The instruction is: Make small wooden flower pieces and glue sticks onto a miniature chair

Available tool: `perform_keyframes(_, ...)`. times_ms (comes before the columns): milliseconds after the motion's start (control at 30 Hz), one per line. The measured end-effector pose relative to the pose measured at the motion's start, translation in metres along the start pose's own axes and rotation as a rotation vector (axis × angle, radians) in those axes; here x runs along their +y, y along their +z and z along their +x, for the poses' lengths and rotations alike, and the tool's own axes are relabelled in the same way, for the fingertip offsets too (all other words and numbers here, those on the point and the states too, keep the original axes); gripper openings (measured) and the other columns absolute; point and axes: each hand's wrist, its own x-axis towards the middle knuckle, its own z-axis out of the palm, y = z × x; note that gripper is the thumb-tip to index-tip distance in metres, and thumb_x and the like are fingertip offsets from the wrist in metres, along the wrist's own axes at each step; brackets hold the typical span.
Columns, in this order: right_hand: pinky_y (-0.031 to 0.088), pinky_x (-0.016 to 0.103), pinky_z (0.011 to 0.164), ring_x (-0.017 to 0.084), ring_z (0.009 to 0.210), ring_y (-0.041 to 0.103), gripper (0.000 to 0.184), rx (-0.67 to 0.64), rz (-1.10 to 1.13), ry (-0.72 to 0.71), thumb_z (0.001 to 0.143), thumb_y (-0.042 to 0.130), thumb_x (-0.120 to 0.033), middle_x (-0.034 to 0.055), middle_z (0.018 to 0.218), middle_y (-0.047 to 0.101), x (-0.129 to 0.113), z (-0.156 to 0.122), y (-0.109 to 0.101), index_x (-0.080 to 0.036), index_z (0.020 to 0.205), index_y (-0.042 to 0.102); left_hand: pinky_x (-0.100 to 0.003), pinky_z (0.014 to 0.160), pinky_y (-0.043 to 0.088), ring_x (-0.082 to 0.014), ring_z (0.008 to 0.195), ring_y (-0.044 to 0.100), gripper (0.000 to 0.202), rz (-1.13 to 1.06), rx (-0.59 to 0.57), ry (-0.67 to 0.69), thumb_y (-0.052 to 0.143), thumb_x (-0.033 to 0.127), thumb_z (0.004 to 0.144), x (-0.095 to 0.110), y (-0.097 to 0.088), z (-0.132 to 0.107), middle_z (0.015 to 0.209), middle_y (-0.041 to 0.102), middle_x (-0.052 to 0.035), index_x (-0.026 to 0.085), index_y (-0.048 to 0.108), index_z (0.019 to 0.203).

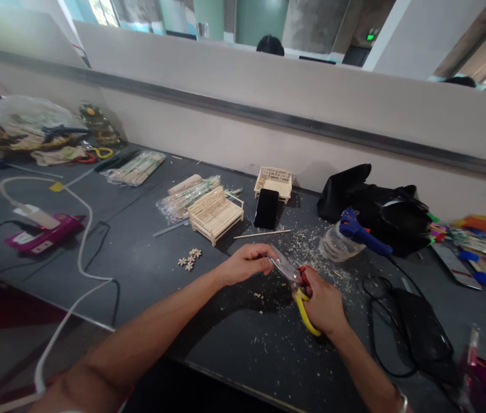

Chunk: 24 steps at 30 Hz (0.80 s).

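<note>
My right hand (322, 304) grips a pair of cutters (291, 275) with yellow and red handles, its metal blades pointing up and left. My left hand (247, 263) is closed in a pinch right at the blade tips, holding something too small to make out. Wood chips (312, 246) litter the dark table (148, 258) around both hands. Behind them stand a small stick-built bench (215, 213), a smaller stick-built box (274, 182) and a black phone (266, 209). A thin wooden stick (262, 233) lies just beyond my left hand.
A blue glue gun (361, 232) rests on a clear holder by a black bag (376, 206). Bags of sticks (183, 198) lie at the back, small wooden flowers (189, 259) to the left, a pink glue gun (43, 236) with cables far left. A black cable (402, 321) coils at right.
</note>
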Motion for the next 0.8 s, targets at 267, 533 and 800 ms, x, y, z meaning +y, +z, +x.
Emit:
perform_keyframes(267,0.03,0.024,0.051,0.015,0.049,0.053,0.006,0.091,-0.041,-0.065,0.069,0.055,-0.028,-0.0013,0.055,0.058,0.005,-0.004,0.007,-0.023,0.072,0.053,-0.025,0.058,0.036,-0.0104,0.056,0.043,0.048,0.029,0.023,0.03,0.07,0.062,0.074,-0.002,0.001,-0.001,0.058,0.051,0.0022,0.015,0.063,0.075)
perform_keyframes(533,0.03,0.024,0.05,0.015,0.049,0.054,0.002,0.25,-0.16,-0.128,0.065,0.052,-0.023,-0.0002,0.051,0.056,0.001,-0.005,0.007,-0.023,0.067,0.052,-0.024,0.056,0.035,-0.0096,0.054,0.043,0.047,0.03,0.048,0.05,0.07,0.061,0.075,-0.004,0.0,-0.002,0.056,0.052,0.0026,0.015,0.062,0.072)
perform_keyframes(800,0.036,0.024,0.051,0.017,0.049,0.058,0.015,0.256,-0.024,0.007,0.077,0.049,-0.027,0.0025,0.057,0.064,0.005,-0.003,0.013,-0.022,0.08,0.063,-0.024,0.055,0.032,-0.0083,0.052,0.044,0.041,-0.083,0.116,-0.031,0.075,0.053,0.072,-0.002,0.005,0.0,0.053,0.054,0.0022,0.013,0.068,0.071)
